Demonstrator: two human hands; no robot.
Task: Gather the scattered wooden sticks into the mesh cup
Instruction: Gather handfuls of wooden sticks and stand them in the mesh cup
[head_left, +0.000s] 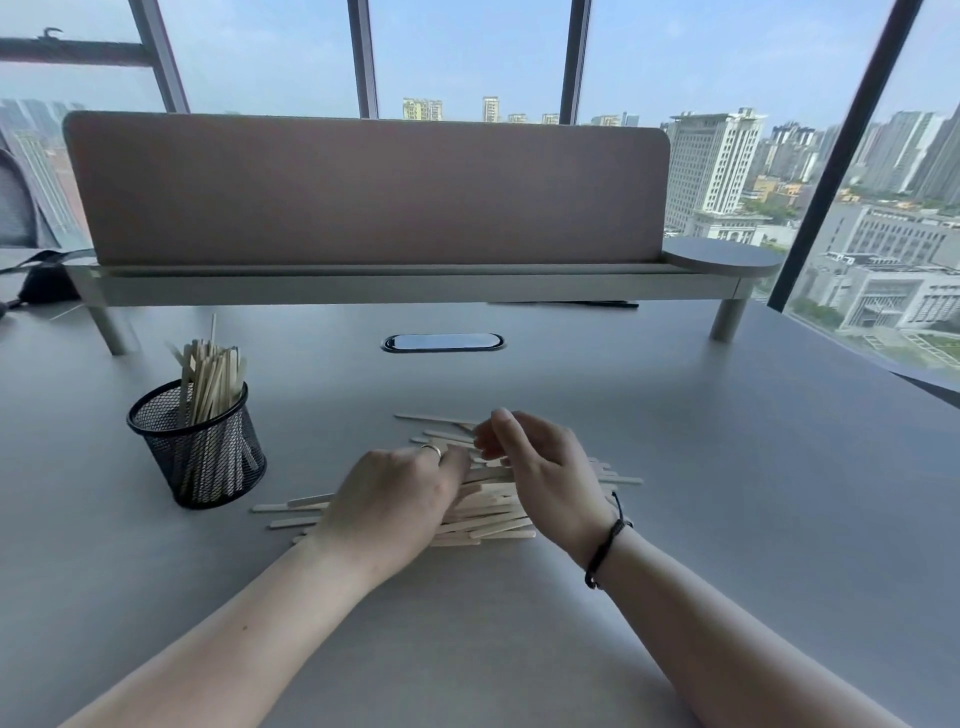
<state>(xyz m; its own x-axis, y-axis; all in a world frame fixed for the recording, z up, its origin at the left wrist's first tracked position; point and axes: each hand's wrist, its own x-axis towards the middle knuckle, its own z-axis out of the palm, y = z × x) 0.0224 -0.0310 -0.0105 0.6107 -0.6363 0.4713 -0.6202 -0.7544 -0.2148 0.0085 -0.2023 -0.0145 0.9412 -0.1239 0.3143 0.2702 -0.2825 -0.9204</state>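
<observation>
A pile of pale wooden sticks (488, 512) lies on the grey table in front of me. My left hand (395, 499), with a ring on one finger, lies over the pile's left part, its fingers curled down round several sticks. My right hand (540, 467), a black cord at the wrist, hovers over the pile's right part with fingers curled and fingertips pinching at sticks near the top. The black mesh cup (200, 457) stands upright to the left, holding several sticks on end. Loose sticks poke out left and beyond the hands.
A desk divider on a raised shelf (415, 283) spans the back of the table. A cable port (443, 343) sits in the tabletop behind the pile. A dark bag (44, 283) lies at the far left. Windows lie beyond.
</observation>
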